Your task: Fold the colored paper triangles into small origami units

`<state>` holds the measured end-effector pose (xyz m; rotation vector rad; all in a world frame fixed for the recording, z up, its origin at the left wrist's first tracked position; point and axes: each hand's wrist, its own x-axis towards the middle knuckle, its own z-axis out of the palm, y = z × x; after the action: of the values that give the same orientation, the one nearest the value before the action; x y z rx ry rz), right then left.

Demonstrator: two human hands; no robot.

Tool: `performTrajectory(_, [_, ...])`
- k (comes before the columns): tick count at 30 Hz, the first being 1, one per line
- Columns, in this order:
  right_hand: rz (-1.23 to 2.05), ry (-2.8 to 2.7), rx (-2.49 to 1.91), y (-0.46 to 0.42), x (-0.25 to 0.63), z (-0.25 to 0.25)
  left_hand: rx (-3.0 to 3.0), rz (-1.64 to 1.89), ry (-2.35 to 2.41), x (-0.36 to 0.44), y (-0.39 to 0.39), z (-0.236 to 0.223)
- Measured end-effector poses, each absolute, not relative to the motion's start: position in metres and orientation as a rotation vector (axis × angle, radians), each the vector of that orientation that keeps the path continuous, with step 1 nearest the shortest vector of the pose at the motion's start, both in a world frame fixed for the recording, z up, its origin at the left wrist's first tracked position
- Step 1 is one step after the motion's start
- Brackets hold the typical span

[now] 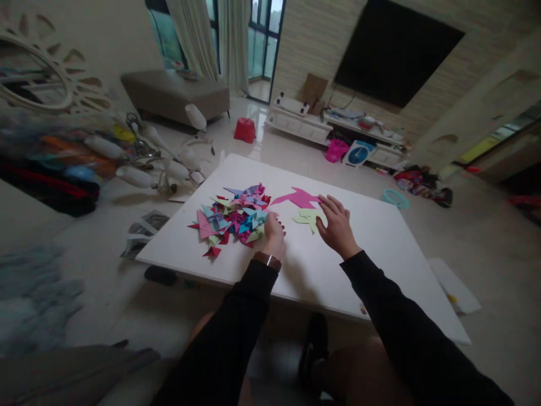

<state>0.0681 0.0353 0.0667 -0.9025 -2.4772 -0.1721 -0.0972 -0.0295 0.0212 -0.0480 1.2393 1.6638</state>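
While R hand [337,226] is held part-spread at pink paper [299,197] & green paper [305,219] on table [329,276], light touch is best used; L hand [275,237] is curled by pile [228,217], grip can't be told.

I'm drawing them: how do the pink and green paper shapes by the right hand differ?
The pink shape is bright; the green shape is pale. The pink shape looks larger and lies farther away than the green shape. Both are pointy, on the white table.
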Motion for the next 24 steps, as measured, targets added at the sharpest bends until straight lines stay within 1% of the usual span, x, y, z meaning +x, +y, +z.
performTrajectory(1, [-0.192, -2.446, -0.929, 0.024, 0.078, 0.067, -0.14, 1.609, 1.165, -0.091, -0.03, 0.024])
performTrajectory(3, [-0.21, -2.397, -0.976, 0.003, 0.093, 0.064, -0.123, 1.549, 0.989, -0.076, -0.034, 0.031])
performTrajectory(6, [-0.185, -2.363, -1.033, -0.019, 0.108, 0.051, -0.034, 1.584, 0.709, -0.06, -0.041, 0.038])
performTrajectory(10, [-0.138, -2.34, -1.086, -0.025, 0.123, 0.034, 0.086, 1.566, 0.574, -0.052, -0.044, 0.039])
performTrajectory(19, [-0.066, -2.372, -1.089, -0.004, 0.133, 0.024, 0.275, 1.618, 0.778, -0.044, -0.024, 0.031])
performTrajectory(24, [-0.053, -2.381, -1.057, -0.005, 0.132, 0.025, 0.26, 1.685, 0.884, -0.039, -0.014, 0.019])
